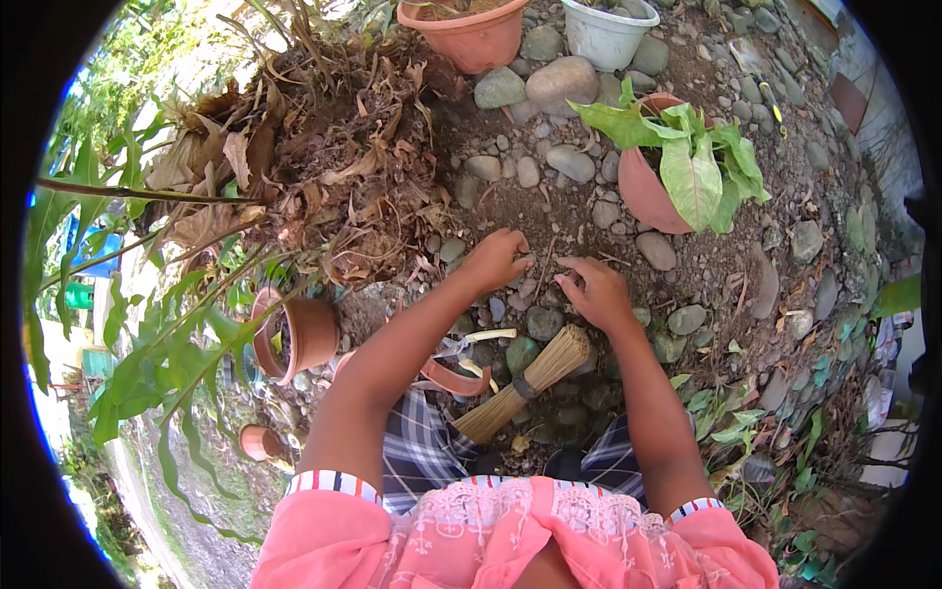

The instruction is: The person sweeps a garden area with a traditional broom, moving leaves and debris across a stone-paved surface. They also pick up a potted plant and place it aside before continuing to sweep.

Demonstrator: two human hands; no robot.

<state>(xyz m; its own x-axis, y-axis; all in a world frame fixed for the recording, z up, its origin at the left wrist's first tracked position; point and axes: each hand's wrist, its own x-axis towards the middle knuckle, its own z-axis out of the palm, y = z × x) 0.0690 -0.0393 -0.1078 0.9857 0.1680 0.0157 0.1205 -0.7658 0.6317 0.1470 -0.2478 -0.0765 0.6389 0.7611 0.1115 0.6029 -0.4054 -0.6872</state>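
My left hand (496, 261) hovers over or rests on the bare soil (510, 211), its fingers loosely curled with a gap between the tips. Close on its right, my right hand (599, 293) is in a similar pose, thumb and forefinger apart. Nothing shows in either hand, though the palms are hidden. Dry twigs and small stones lie between and around the fingers. Below the hands, a bundled straw hand broom (554, 365) lies slantwise. Left of it are a curved piece of terracotta-coloured pot (456, 381) and a tool with a pale handle (491, 335).
A heap of dead leaves and roots (343, 167) rises at the left, with long green fronds (196, 334). A tilted pot (653, 191) with a leafy plant stands to the right. An orange pot (471, 39) and a white pot (608, 37) stand at the back. Another pot (312, 336) lies left.
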